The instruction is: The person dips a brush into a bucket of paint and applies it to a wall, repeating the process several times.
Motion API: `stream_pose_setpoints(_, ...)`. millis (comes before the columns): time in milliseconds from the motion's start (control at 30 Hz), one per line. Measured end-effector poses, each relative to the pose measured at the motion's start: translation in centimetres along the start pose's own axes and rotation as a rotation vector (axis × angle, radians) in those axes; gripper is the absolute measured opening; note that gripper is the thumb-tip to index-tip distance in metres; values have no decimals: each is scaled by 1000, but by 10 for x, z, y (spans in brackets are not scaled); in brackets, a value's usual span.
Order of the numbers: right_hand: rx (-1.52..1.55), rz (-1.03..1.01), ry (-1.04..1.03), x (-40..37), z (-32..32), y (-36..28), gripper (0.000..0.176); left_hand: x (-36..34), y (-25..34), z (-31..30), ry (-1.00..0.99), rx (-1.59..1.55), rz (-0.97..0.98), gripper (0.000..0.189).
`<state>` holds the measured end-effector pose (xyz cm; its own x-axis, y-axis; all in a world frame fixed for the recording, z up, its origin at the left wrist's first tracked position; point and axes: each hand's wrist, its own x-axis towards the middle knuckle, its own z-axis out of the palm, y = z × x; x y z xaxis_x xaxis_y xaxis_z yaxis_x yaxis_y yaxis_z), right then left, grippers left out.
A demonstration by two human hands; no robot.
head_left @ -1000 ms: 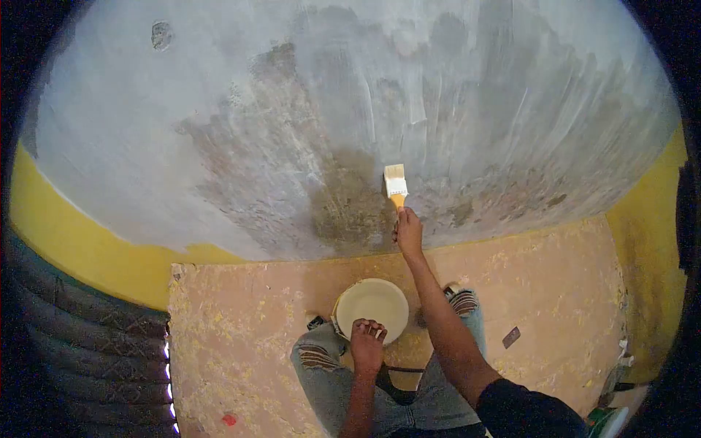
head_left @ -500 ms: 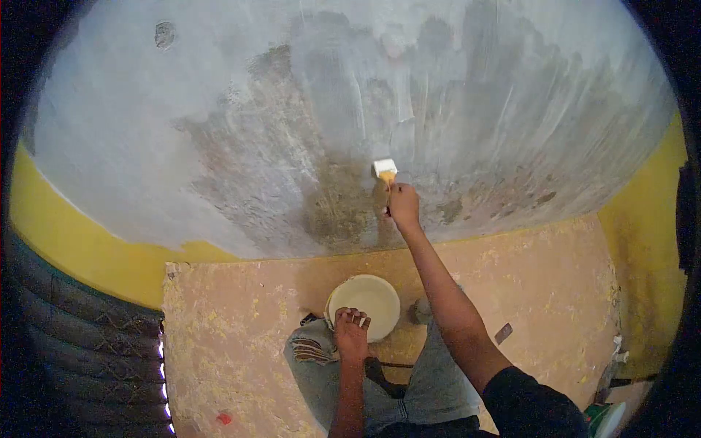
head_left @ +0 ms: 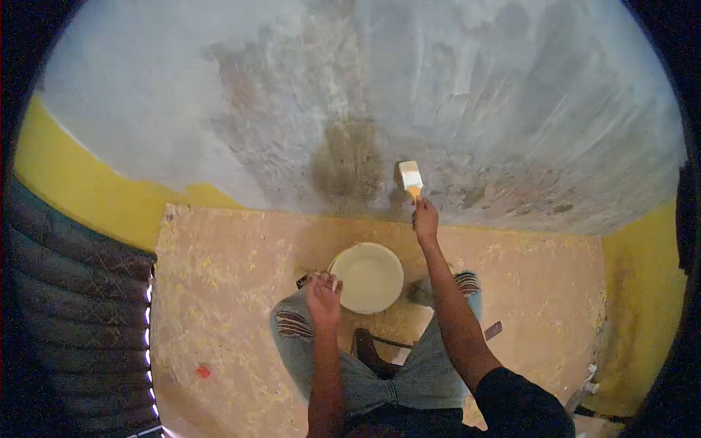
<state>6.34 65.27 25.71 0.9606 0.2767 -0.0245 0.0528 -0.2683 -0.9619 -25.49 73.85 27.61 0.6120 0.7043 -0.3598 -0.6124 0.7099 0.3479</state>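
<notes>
My right hand (head_left: 426, 221) is wrapped round the yellow handle of a flat paintbrush (head_left: 411, 177). The brush points upward at the lower part of the grey, patchy wall (head_left: 504, 124), its pale bristles overlapping the wall in this view. Left of it lies a darker, damp-looking brown patch (head_left: 347, 160). My left hand (head_left: 323, 298) hangs by my left knee, fingers loosely bent and apart, fingertips right at the left rim of a round cream bucket (head_left: 395, 257). Pale liquid shows inside the bucket, which stands on the floor between my knees.
The tan floor (head_left: 212, 292) is speckled with yellow. A small dark flat piece (head_left: 493, 330) lies to the right, a red scrap (head_left: 203, 372) to the left. Dark ribbed material (head_left: 80, 306) lines the left side. Yellow wall (head_left: 642, 270) borders the right.
The brush has swung right and down from the wall area beside the dark patch. My left hand has shifted left from over the bucket to its rim. The view has tilted downward.
</notes>
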Motion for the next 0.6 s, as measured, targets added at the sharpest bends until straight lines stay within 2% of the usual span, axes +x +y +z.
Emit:
stream_pose_setpoints(33, 20, 108, -59, -10, 2, 21, 22, 14, 2, -7, 26, -4, 1, 10)
stream_pose_setpoints(133, 126, 246, -100, -69, 18, 62, 18, 61, 11, -30, 66, 28, 62, 10)
stream_pose_setpoints(233, 104, 283, -179, -126, 35, 118, 17, 113, 6, -94, 139, 79, -32, 11)
stream_pose_setpoints(300, 99, 305, -220, -156, 52, 175, 16, 146, -9, -141, 165, 358, -11, 17)
stream_pose_setpoints(333, 107, 299, -259, -168, 61, 199, 15, 159, -21, -173, 182, 365, -29, 17)
stream_pose_setpoints(367, 103, 322, -256, -175, 70, 213, 15, 169, -37, -207, 183, 689, 0, 26)
stream_pose_setpoints(400, 306, 430, -161, -183, 81, 222, 13, 174, -45, -232, 174, 1011, 25, 35)
stream_pose_setpoints(433, 510, 531, -61, -189, 91, 233, 12, 175, -52, -245, 182, 1019, 9, 35)
stream_pose_setpoints(467, 360, 497, -74, -193, 102, 250, 13, 176, -60, -256, 122, 1376, 57, 47)
stream_pose_setpoints(500, 360, 515, -69, -193, 112, 258, 13, 177, -66, -267, 48, 1731, 107, 60)
stream_pose_setpoints(533, 395, 515, -30, -191, 122, 267, 13, 177, -68, -280, 52, 1742, 88, 60)
stream_pose_setpoints(600, 434, 530, 13, -182, 141, 279, 14, 179, -71, -302, -41, 1931, 80, 77)
